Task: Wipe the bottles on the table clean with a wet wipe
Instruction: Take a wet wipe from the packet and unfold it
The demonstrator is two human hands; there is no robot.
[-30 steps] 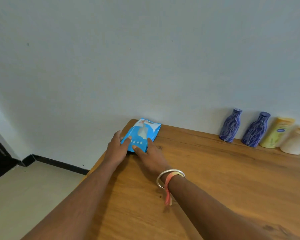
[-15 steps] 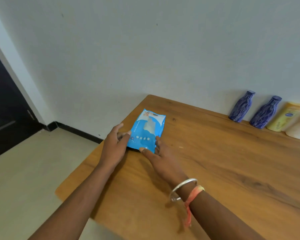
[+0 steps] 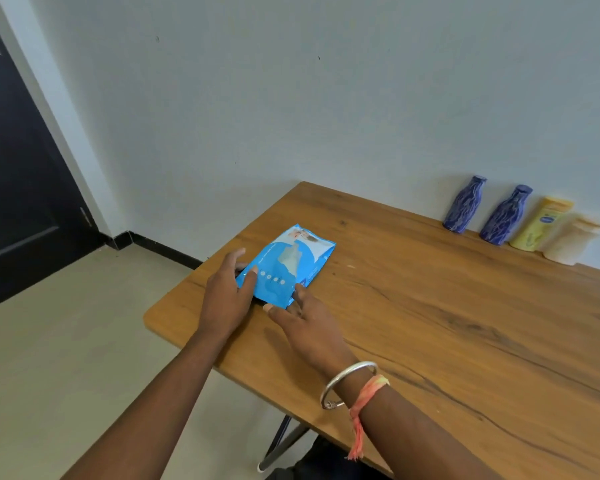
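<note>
I have both hands on the pack (image 3: 286, 263) of wet wipes. It is blue and lies flat on the table (image 3: 430, 323), near the corner closest to the door (image 3: 18, 168).

My left hand (image 3: 227, 296) holds the left side of the pack, with my thumb on top and my fingers past its far edge. My right hand (image 3: 309, 327) is at the near end of the pack. Its fingers are long and loose. They touch the pack's edge but do not grab it.

The bottles are far from the pack, in a row by the wall (image 3: 326, 98). There are two blue bottles (image 3: 464, 205) (image 3: 504, 216), then a yellow one (image 3: 542, 225), then a cream one (image 3: 570, 242). No hand is near them and none has been wiped yet.

I think I am at the very start. The pack looks shut and no wipe is out. Next I need to find the flap on top, lift it, and pull one wipe free. My left hand should keep the pack down so it does not slide. The pack is soft and slick, so it may slip. After that I must reach far over to the first bottle
</note>
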